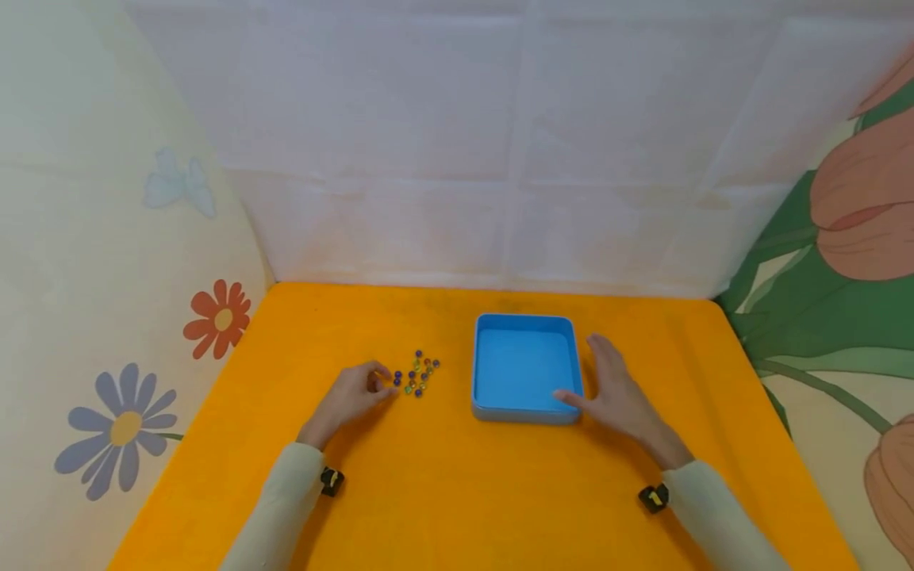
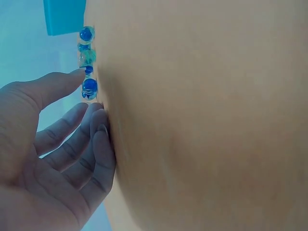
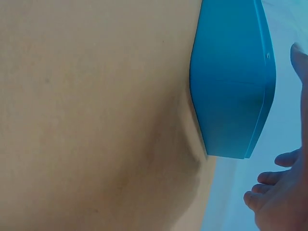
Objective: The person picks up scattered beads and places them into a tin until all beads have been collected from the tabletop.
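Several small glass marbles (image 1: 418,392), blue, green and amber, lie in a loose cluster left of the middle of the table. Beside their left edge is my left hand (image 1: 353,394), thumb and fingers loosely curved and apart. In the left wrist view, nothing shows between the thumb and fingertips, and blue marbles (image 2: 90,85) sit just past them. A square blue open-topped box (image 1: 528,369) stands right of the marbles, with no contents visible. At its near right corner, my right hand (image 1: 617,396) has its fingers extended outside the wall and its thumb over the rim; whether it touches is unclear.
An orange cloth (image 1: 428,484) covers the table. A white sheet (image 1: 400,159) hangs behind it, with flower-patterned cloths at both sides. Small black devices are strapped at both wrists.
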Motion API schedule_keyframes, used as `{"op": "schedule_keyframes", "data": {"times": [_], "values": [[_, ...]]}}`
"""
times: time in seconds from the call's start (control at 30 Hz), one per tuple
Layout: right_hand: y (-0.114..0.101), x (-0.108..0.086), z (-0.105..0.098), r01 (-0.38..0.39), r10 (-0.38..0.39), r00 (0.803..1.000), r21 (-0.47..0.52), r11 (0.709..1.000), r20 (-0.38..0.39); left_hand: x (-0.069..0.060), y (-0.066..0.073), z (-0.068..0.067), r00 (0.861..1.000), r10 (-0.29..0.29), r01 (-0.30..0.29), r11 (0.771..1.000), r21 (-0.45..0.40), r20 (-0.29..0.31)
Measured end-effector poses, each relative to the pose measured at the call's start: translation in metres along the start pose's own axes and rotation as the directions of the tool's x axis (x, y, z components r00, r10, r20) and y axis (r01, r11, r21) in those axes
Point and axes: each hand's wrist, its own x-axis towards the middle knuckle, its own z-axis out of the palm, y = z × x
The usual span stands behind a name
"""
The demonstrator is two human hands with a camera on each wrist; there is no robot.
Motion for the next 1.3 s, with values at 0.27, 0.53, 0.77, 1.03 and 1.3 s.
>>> {"op": "schedule_keyframes", "data": {"times": [0.27,0.53,0.77,1.03,1.3], "values": [[-0.006,-0.002,0.005,0.035,-0.035,0.999,-0.024,0.999,-0.002,-0.001,0.003,0.002,1.000,0.006,-0.006,1.000,0.027,-0.030],[-0.010,-0.002,0.012,0.054,-0.054,0.999,-0.058,0.997,-0.004,-0.002,0.007,0.003,0.999,-0.028,0.029,0.999,0.022,-0.033],[-0.011,-0.001,0.013,0.036,-0.035,0.999,-0.075,0.997,0.018,-0.003,0.008,0.003,0.999,-0.041,0.041,0.999,0.007,-0.031],[-0.013,-0.002,0.017,0.050,-0.048,0.999,-0.104,0.993,0.025,-0.002,0.007,0.002,0.999,-0.034,0.035,0.999,0.018,-0.041],[-0.016,-0.003,0.020,0.086,-0.085,0.996,-0.182,0.980,0.014,-0.001,0.007,0.003,0.999,-0.019,0.020,0.999,0.034,-0.050]]}}
